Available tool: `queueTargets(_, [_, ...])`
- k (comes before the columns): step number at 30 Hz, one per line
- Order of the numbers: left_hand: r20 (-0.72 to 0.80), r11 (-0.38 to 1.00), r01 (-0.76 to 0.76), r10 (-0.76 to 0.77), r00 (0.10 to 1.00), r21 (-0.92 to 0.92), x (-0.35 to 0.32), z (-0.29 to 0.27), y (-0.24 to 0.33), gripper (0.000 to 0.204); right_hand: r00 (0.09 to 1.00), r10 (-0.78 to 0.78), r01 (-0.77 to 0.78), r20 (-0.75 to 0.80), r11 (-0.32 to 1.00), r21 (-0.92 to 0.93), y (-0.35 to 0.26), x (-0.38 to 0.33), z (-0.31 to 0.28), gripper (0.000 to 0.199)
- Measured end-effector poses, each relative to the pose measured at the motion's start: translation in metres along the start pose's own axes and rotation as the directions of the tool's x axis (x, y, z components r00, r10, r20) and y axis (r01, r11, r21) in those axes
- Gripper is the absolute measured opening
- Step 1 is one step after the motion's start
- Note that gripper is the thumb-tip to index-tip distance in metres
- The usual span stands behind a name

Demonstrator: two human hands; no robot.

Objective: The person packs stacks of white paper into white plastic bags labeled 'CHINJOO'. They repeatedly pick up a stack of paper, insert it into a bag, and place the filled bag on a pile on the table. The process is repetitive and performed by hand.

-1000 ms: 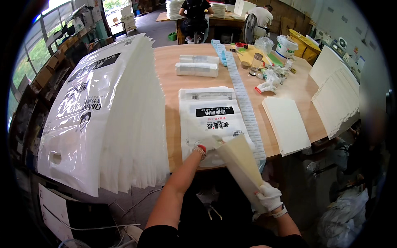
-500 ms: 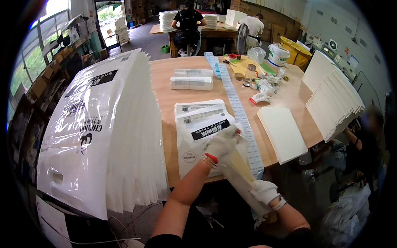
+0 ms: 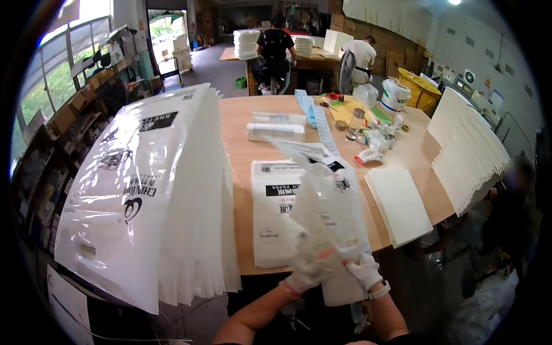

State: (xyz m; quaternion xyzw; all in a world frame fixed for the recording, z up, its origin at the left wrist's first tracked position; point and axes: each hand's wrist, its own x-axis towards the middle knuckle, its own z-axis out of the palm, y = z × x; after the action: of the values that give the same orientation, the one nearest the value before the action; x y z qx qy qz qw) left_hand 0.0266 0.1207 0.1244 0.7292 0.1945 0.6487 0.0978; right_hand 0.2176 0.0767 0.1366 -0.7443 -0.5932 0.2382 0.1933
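— At the near edge of the wooden table (image 3: 247, 132), what are the gloved hands doing?

— Both are gripping a clear plastic bag (image 3: 322, 195) that is standing up off the table, tilted away from the person. The left hand (image 3: 305, 270) is closing its fingers around the bag's lower left part. The right hand (image 3: 363, 270) is pinching the bag's lower right edge, with a watch band showing at the wrist.

— Is anything sitting inside the bag?

— I cannot tell; the plastic is blurring in the picture.

— What is lying under it?

— A flat stack of printed white bags (image 3: 276, 213) is lying on the table just behind the hands. To the left, a big leaning pile of large white printed bags (image 3: 144, 190) is hanging over the table's edge.

— And to the right?

— A stack of blank white sheets (image 3: 399, 204) is resting near the table's corner, and a fanned row of white sheets (image 3: 466, 155) is lying farther right. Two long white packets (image 3: 276, 125) are lying mid-table, beside a strip of labels (image 3: 319, 118).
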Motion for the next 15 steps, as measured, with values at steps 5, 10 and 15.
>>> queueTargets(5, [0.094, 0.721, 0.35, -0.496, 0.863, 0.599, -0.002, -0.036, -0.057, 0.056, 0.997, -0.046, 0.017, 0.06, 0.909, 0.418, 0.015, -0.018, 0.008, 0.034])
queueTargets(10, [0.249, 0.586, 0.261, -0.647, 0.721, 0.767, -0.109, -0.01, -0.017, 0.021, 0.959, 0.085, -0.196, 0.271, 0.888, 0.415, 0.027, -0.018, 0.006, 0.032])
queueTargets(15, [0.077, 0.465, 0.847, -0.884, 0.461, 0.258, -0.171, -0.028, 0.018, 0.014, 0.902, -0.148, -0.153, 0.406, 0.768, 0.622, 0.042, -0.024, 0.033, 0.028])
